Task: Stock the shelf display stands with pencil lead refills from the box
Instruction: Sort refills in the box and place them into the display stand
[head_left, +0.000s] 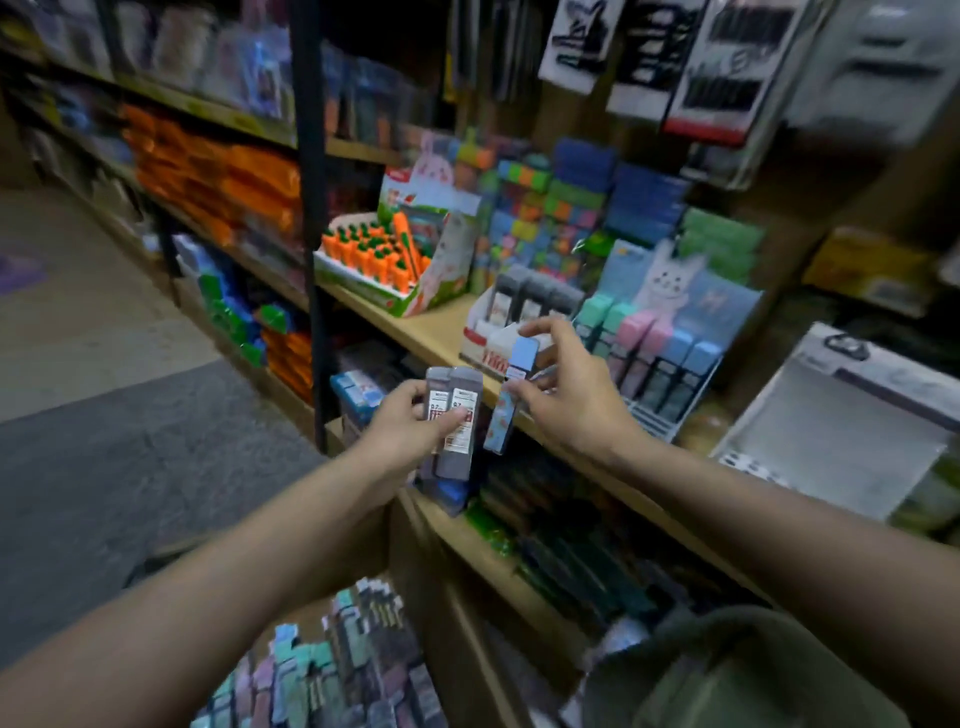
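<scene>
A: What is each hand holding?

B: The left hand (410, 421) is gripping two grey lead refill cases (451, 415), flat and rectangular, long axes upright, white labels facing the camera. The right hand (566, 387) is pinching a blue-capped refill case (511, 395) with a patterned body, standing upright, cap at the top, just right of the grey pair.

A: And around the grips?

B: Just behind the right fingers a white cardboard display stand (493, 338) is holding upright grey cases; to its right a tiered stand (670, 364) is holding pastel-capped ones. Below both forearms, a box (332, 670) is packed with upright refills.
</scene>
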